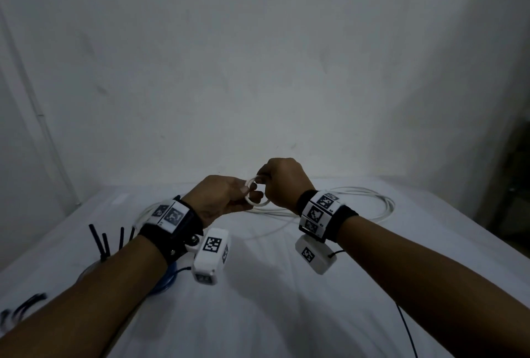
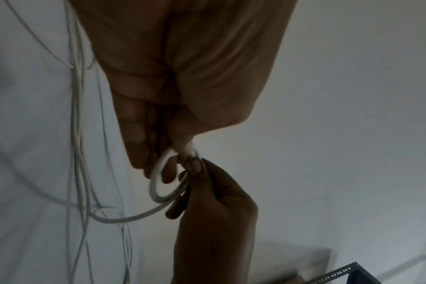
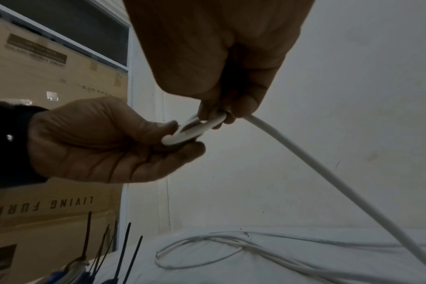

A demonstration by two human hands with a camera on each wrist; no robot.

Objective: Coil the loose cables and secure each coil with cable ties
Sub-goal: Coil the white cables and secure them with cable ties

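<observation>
A small coil of white cable is held up over the table between both hands. My left hand pinches the coil's near side between thumb and fingers. My right hand grips the far side of the coil, and the cable's free length runs from it down to the table. The rest of the white cable lies in loose loops on the white table.
Several black cable ties stick up from a tied coil at the left. A blue cable coil lies under my left forearm. Cardboard boxes stand beyond the table's left side, and a wall rises behind the table.
</observation>
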